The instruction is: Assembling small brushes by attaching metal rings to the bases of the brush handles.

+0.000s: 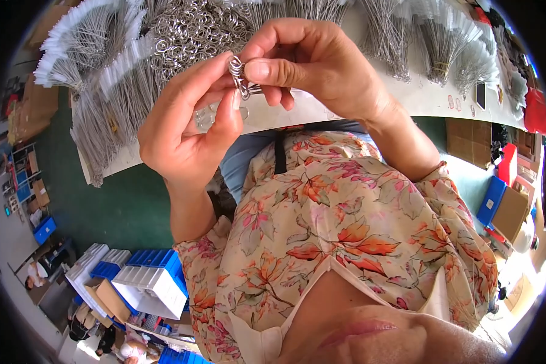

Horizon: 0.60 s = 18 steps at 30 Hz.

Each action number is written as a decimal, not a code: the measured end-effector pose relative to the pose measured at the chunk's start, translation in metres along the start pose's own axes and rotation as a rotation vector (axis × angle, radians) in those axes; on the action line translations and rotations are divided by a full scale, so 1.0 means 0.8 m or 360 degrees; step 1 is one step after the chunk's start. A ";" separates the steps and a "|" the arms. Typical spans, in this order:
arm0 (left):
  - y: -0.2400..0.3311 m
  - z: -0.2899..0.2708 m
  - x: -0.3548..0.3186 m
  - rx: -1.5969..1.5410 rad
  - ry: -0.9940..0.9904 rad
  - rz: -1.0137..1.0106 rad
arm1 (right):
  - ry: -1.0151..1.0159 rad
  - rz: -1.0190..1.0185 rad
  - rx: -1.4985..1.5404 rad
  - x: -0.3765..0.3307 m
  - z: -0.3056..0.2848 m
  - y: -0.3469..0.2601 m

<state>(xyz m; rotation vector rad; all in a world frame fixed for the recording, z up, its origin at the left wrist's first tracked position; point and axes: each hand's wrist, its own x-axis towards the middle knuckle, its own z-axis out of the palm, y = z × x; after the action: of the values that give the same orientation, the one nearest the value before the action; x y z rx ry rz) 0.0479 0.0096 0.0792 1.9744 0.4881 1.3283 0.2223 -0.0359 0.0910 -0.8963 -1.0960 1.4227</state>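
Several shiny metal rings are bunched between my two hands, above the near edge of the white table. My left hand pinches them from the left with its fingertips. From the right, the thumb and curled fingers of my right hand close on the same bunch. Loose rings show behind the left fingers; whether they are held or lie on the table I cannot tell. Just beyond my hands is a large heap of metal rings.
Bundles of thin wire brushes with white tips lie left and right of the heap. A dark phone-like slab rests near the right edge. Cardboard boxes stand below right, and white and blue crates behind me at left.
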 end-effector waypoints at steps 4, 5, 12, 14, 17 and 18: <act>-0.009 0.000 0.007 -0.0044 0.0015 0.0137 | -0.0198 0.0034 -0.0182 0.009 -0.016 -0.017; -0.011 0.000 0.009 -0.0044 -0.0023 0.0152 | -0.0414 0.0107 -0.0223 0.013 -0.024 -0.029; -0.006 -0.010 0.022 -0.0239 -0.0261 -0.0169 | -0.0188 0.0228 -0.0592 0.000 -0.017 -0.027; -0.011 -0.017 0.020 -0.0185 -0.0285 -0.0297 | -0.0218 0.0212 -0.0532 0.001 -0.019 -0.019; -0.016 -0.022 0.015 -0.0068 -0.0333 -0.0556 | -0.0163 0.0210 -0.0408 0.005 -0.014 -0.003; -0.018 -0.022 0.015 -0.0644 -0.0231 -0.0811 | -0.0193 0.0181 -0.0315 0.005 -0.012 0.001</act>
<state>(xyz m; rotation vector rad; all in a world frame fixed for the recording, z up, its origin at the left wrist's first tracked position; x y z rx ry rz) 0.0376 0.0329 0.0804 1.4700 0.5553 0.8734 0.2306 -0.0302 0.0872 -1.0372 -1.3127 1.4958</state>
